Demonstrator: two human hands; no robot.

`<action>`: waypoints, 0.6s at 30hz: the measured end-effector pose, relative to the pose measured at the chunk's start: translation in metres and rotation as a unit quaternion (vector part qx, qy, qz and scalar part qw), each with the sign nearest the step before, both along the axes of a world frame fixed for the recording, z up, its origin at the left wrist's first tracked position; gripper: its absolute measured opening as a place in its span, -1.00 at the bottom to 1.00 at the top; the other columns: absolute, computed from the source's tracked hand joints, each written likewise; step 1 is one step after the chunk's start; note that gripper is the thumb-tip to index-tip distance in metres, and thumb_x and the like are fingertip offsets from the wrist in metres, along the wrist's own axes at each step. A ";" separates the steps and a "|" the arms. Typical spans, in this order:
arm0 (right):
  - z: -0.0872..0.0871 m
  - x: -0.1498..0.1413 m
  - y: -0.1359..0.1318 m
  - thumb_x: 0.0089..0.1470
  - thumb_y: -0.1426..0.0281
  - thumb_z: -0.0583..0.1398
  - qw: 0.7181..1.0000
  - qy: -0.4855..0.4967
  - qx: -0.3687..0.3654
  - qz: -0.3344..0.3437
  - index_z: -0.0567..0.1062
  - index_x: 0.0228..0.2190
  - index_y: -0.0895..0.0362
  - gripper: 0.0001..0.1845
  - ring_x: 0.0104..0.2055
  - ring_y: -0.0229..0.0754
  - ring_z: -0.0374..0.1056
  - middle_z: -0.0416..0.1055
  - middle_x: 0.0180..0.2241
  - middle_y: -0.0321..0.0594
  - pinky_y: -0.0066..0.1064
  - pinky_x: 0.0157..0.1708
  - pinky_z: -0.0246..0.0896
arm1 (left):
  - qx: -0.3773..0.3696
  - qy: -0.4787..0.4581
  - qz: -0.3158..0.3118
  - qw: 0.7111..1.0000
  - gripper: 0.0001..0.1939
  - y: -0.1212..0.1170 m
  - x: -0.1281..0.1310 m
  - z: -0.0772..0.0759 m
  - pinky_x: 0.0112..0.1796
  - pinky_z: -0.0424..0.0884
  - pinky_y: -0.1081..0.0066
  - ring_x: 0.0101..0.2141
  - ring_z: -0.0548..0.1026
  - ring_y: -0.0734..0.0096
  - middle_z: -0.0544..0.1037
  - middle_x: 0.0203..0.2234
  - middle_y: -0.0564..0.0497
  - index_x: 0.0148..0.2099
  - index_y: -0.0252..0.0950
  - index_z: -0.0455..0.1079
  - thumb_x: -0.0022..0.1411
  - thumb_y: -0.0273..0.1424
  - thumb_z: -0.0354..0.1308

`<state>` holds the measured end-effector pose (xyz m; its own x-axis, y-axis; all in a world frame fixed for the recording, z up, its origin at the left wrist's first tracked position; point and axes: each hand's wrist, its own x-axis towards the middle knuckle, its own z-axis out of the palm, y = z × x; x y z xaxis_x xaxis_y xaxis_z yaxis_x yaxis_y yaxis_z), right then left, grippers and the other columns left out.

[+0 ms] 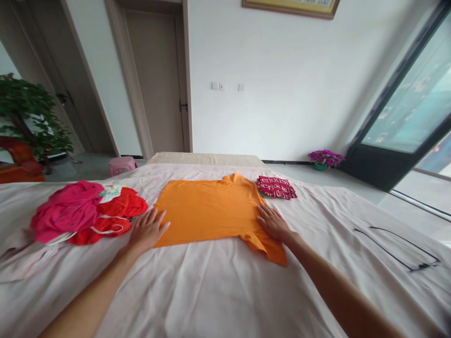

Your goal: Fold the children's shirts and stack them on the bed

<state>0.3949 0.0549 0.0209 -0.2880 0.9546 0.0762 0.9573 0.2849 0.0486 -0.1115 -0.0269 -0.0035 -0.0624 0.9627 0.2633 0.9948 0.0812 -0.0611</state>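
Observation:
An orange T-shirt (207,211) lies spread out sideways on the pale bed sheet (211,286), its hem to the left and its collar and sleeves to the right. My left hand (148,227) rests flat at the hem edge, fingers outstretched. Across from it, my right hand (275,223) lies flat on the collar end, between the two sleeves, with its fingers stretched out. Neither hand grips the cloth. Just beyond my right hand is a folded dark red garment (276,188) with white lettering.
Left of the shirt is a heap of pink clothes (68,209) and red clothes (123,204). Black-framed glasses (416,267) lie on the sheet at the right. Past the bed stand a pink stool (122,165) and a pot of purple flowers (326,159).

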 end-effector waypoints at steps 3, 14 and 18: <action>-0.001 0.004 -0.007 0.33 0.11 -0.20 0.999 0.011 0.006 -0.038 0.06 0.34 0.13 -0.33 0.42 -0.13 -0.20 -0.09 0.39 -0.22 -0.12 0.36 -0.35 | 0.003 0.011 0.028 1.000 -0.35 -0.016 -0.019 -0.005 0.21 0.08 0.02 0.30 0.15 0.01 0.12 0.35 -0.23 0.38 -0.27 0.12 0.35 -0.10 -0.10; -0.006 0.005 -0.009 0.32 0.15 -0.14 0.985 0.064 0.053 -0.153 0.19 0.26 0.14 -0.40 0.37 -0.06 -0.07 0.08 0.33 -0.08 -0.14 0.29 -0.22 | -0.010 -0.012 0.056 0.998 -0.33 -0.023 -0.020 -0.006 0.22 0.02 -0.01 0.30 0.13 0.02 0.09 0.36 -0.19 0.40 -0.24 0.06 0.34 -0.08 -0.19; -0.007 0.008 -0.011 0.33 0.23 -0.13 0.978 0.079 0.076 -0.178 0.30 0.17 0.12 -0.49 0.28 -0.05 0.08 0.22 0.24 -0.03 -0.19 0.23 -0.11 | -0.017 -0.032 0.060 0.998 -0.33 -0.027 -0.016 0.000 0.21 0.03 -0.01 0.30 0.12 0.03 0.10 0.36 -0.18 0.39 -0.24 0.08 0.32 -0.09 -0.17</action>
